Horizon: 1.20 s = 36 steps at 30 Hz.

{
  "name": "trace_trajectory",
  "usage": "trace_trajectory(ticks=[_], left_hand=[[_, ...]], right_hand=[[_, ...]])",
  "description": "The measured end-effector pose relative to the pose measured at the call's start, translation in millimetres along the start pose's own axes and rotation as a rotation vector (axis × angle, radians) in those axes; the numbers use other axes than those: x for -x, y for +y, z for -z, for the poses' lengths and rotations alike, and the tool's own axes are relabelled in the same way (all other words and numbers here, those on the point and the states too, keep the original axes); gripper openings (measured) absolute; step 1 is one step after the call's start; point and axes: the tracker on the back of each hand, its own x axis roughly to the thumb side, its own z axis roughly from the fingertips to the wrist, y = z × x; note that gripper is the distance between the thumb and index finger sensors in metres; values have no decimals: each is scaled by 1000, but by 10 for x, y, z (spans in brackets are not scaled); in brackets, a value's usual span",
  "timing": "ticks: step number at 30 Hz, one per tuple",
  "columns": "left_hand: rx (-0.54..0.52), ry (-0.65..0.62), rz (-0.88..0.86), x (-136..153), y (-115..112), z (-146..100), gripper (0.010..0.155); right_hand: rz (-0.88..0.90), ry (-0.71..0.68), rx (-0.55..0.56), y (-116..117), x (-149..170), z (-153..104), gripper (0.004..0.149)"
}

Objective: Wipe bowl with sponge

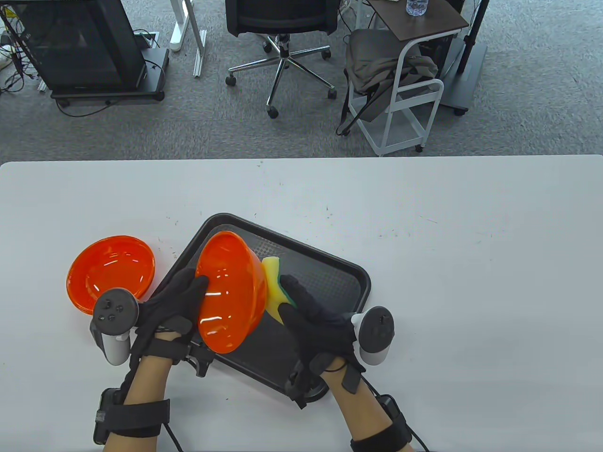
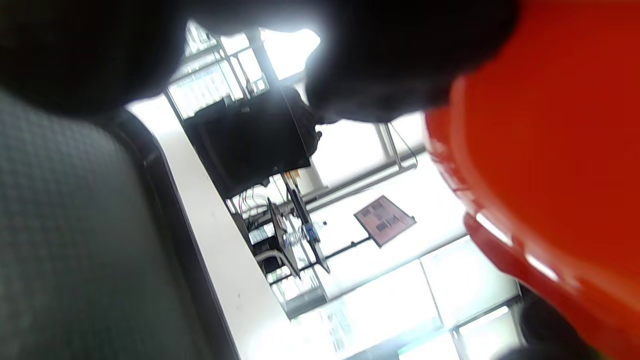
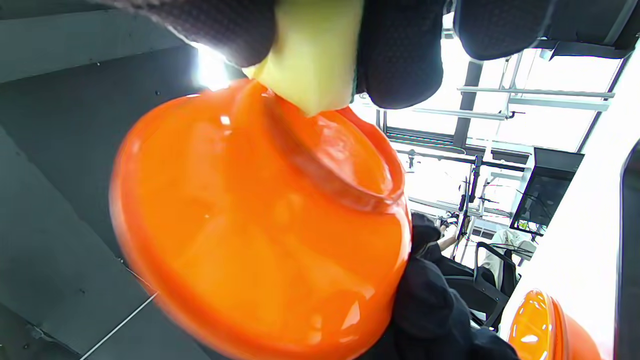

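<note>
My left hand grips an orange bowl by its rim and holds it tilted on its side above the black tray. The bowl's opening faces left. My right hand holds a yellow and green sponge and presses it against the bowl's outer underside. In the right wrist view the yellow sponge touches the bowl's base ring. The left wrist view shows the bowl's red-orange wall beside my fingers.
A second orange bowl stands upright on the white table, left of the tray. An office chair and a white cart stand on the floor beyond the table's far edge.
</note>
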Motion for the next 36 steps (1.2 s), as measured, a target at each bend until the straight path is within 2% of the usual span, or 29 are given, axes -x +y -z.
trace_trajectory(ticks=[3, 6, 14, 19, 22, 27, 30, 36], left_hand=[[47, -34, 4, -58, -165, -1, 54], [32, -47, -43, -97, -221, -20, 53], [-49, -78, -84, -135, -151, -53, 53], [-119, -36, -105, -96, 5, -64, 52], [-127, -9, -74, -62, 89, -60, 52], [-103, 17, -90, -30, 102, -48, 53], [-87, 24, -88, -11, 84, -39, 52], [1, 9, -110, -41, -60, -21, 52]], right_hand=[[3, 8, -2, 7, 18, -5, 51], [-11, 1, 2, -1, 4, 1, 50], [-112, 16, -95, 87, 10, 16, 49], [-89, 41, -204, 157, 32, 34, 49], [-62, 42, -228, 172, 37, 42, 49], [3, 16, -196, 138, 23, 43, 49], [27, -12, -136, 99, 14, 40, 49], [20, -2, -53, 52, 44, 9, 49]])
